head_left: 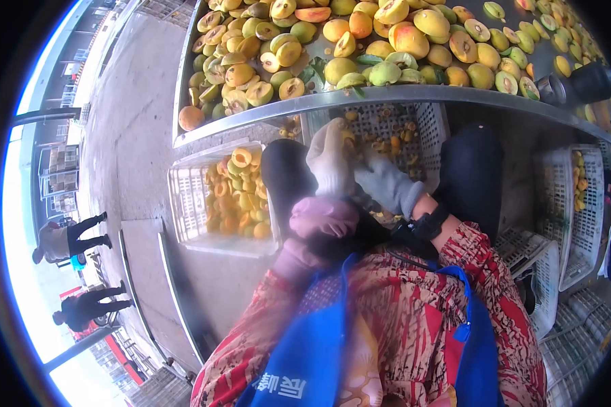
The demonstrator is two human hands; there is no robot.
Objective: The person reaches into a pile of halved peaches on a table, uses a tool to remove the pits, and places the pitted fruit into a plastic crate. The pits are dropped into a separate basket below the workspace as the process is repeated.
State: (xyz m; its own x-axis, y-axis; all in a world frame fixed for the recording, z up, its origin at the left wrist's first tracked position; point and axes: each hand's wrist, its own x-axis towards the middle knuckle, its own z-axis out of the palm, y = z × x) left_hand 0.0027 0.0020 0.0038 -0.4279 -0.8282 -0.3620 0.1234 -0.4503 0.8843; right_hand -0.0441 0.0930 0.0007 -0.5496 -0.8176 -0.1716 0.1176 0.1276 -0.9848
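My left hand [329,161], in a whitish knitted glove, is raised in front of my lap with its fingers curled closed. A small yellowish-brown bit, perhaps part of a fruit, shows by its fingertips. Close beside it, my right hand [385,182] in a grey glove bends its fingers toward the left one; motion blurs them, and what they grip is hidden. Both hands are below the metal rim [387,93] of a table heaped with halved and whole apricot-like fruit [409,41]. Beneath them stands a crate [431,125] with scattered fruit pieces or pits.
A white crate [183,203] of orange fruit halves stands left of my knee. More white crates [569,210] are on the right. A dark cylindrical object [584,85] lies at the table's right edge. Two people [91,308] are on the paved ground far left.
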